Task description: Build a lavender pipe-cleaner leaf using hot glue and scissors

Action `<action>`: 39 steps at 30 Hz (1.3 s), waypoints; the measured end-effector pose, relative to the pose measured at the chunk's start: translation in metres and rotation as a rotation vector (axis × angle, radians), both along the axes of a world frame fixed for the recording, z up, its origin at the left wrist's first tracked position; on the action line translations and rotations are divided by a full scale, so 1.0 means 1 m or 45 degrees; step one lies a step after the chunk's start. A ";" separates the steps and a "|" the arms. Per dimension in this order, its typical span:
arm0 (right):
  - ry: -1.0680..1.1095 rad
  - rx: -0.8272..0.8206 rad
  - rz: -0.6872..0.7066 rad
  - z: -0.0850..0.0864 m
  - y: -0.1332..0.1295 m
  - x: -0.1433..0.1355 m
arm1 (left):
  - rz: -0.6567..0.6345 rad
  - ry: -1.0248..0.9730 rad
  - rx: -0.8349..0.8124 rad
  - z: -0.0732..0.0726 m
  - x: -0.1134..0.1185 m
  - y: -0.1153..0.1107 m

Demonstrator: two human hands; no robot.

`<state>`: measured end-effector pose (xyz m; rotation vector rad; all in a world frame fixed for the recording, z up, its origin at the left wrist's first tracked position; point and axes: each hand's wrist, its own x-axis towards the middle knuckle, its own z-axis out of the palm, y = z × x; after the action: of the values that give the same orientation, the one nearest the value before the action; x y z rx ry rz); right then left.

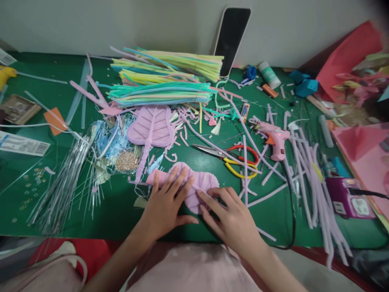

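A lilac pipe-cleaner leaf shape [206, 181] lies on the green table in front of me, a strip running along its middle. My left hand [166, 198] rests flat over its left part with the fingers spread. Beneath those fingertips a pink rolled piece [158, 177] pokes out to the left. With bent fingers, my right hand [229, 211] holds the leaf shape at its lower right, the index fingertip on the middle strip. A finished-looking lilac leaf shape with a wrapped stem [151, 125] lies just beyond my left hand.
Scissors [240, 160] and a pink glue gun [275, 138] lie to the right, with loose lilac pipe cleaners [316, 190]. Bundles of coloured pipe cleaners [164, 93] lie behind, near a leaning phone [233, 38]. Silver strands [65, 182] and a bead bag [127, 161] are left.
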<state>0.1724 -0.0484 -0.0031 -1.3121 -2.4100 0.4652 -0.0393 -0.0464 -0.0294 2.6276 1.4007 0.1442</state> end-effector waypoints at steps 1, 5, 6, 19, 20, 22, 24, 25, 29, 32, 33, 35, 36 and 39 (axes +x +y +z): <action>-0.003 -0.002 0.002 0.000 0.000 0.000 | 0.001 0.003 0.001 0.000 0.000 0.000; -0.011 -0.008 0.002 -0.001 0.001 0.000 | 0.005 0.004 0.000 0.001 0.000 0.000; -0.013 -0.011 0.002 -0.001 0.001 0.000 | 0.008 0.003 -0.002 0.001 0.001 0.000; -0.036 0.014 -0.018 0.002 0.001 -0.001 | 0.051 -0.060 0.118 0.004 -0.012 0.004; -0.046 0.021 -0.013 0.002 0.002 -0.003 | 0.048 -0.049 0.118 0.005 -0.015 0.005; -0.076 0.027 0.009 0.002 0.004 -0.006 | 0.005 -0.034 0.091 0.006 -0.019 0.007; -0.113 0.028 0.029 0.002 0.005 -0.010 | -0.046 -0.043 0.059 0.005 -0.021 0.008; -0.129 0.031 0.033 0.002 0.006 -0.012 | -0.063 -0.053 0.047 0.005 -0.022 0.008; -0.145 0.036 0.026 0.001 0.007 -0.015 | -0.068 -0.087 0.013 0.002 -0.021 0.006; -0.134 0.020 0.022 0.000 0.007 -0.015 | -0.052 -0.089 0.003 0.002 -0.020 0.006; -0.131 0.013 0.021 0.000 0.007 -0.015 | -0.050 -0.082 0.003 0.002 -0.019 0.006; -0.127 0.001 0.016 0.000 0.006 -0.015 | -0.053 -0.067 0.007 0.003 -0.019 0.006; -0.124 -0.002 0.015 -0.001 0.006 -0.015 | -0.055 -0.061 0.009 0.003 -0.019 0.006; -0.118 -0.010 0.016 -0.001 0.007 -0.015 | -0.056 -0.058 0.007 0.003 -0.020 0.006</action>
<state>0.1577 -0.0419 -0.0042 -1.3509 -2.4952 0.4267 -0.0591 -0.0404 -0.0260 2.6399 1.3295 0.2021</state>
